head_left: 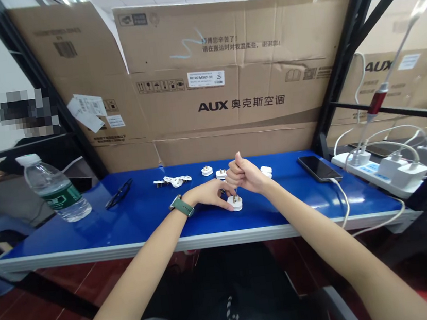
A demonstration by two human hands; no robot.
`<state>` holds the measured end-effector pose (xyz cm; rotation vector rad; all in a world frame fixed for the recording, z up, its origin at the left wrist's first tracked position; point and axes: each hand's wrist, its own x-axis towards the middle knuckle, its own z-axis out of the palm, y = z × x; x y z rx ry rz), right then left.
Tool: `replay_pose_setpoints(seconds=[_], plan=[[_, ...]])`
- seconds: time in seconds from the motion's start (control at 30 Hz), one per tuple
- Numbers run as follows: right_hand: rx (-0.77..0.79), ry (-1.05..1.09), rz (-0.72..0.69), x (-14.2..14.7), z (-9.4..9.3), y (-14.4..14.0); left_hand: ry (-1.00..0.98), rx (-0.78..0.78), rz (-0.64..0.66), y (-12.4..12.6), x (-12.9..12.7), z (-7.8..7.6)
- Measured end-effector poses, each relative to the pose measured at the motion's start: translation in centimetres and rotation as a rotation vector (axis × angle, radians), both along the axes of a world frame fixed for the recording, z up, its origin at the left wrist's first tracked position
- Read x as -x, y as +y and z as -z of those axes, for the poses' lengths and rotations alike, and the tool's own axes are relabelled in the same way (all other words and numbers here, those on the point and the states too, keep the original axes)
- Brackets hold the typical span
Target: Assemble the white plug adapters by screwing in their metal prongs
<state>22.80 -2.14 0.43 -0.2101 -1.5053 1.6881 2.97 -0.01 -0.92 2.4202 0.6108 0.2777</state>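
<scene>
A white plug with metal pins lies on the blue table in front of me. My left hand, a green watch on its wrist, rests on the table and steadies the plug with its fingertips. My right hand is clenched in a fist just above the plug, thumb up, gripping a thin tool whose tip points down onto the plug. Most of the tool is hidden in the fist.
Several more white plugs and loose plug parts lie behind my hands. Black glasses and a water bottle are at left. A phone on a cable and a power strip are at right. Cardboard boxes wall the back.
</scene>
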Motion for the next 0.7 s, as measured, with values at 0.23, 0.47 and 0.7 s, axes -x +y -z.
replay_pose_setpoints(seconds=[0.23, 0.47, 0.7], plan=[[-0.023, 0.001, -0.017, 0.09, 0.03, -0.03, 0.005, -0.005, 0.004, 0.03, 0.01, 0.04], [-0.057, 0.027, -0.058, 0.42, 0.17, -0.19, -0.012, -0.013, -0.003, 0.08, 0.04, 0.17], [-0.008, 0.028, -0.061, 0.54, 0.16, -0.48, -0.028, -0.048, 0.027, 0.36, 0.01, 0.46]])
